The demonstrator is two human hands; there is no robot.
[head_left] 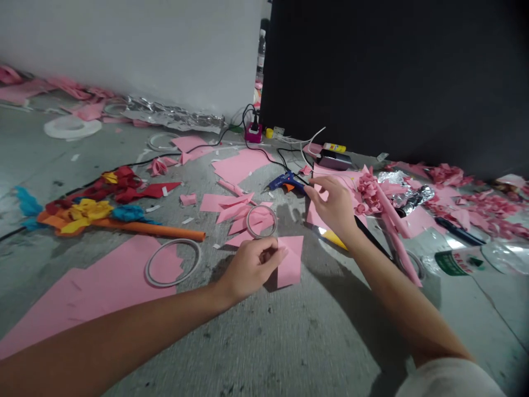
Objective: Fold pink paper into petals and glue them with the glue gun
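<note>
Left hand (254, 268) pinches pink paper (290, 262). Right hand (330, 205), fingers curled, at blue glue gun (285, 181). Tape ring (262, 221) just beyond left hand, over pink scraps (237, 216).

glue gun (285, 180): end behind right hand (332, 204) | right sleeve (450, 378): cut off below | green label (453, 263): text blurred
</note>
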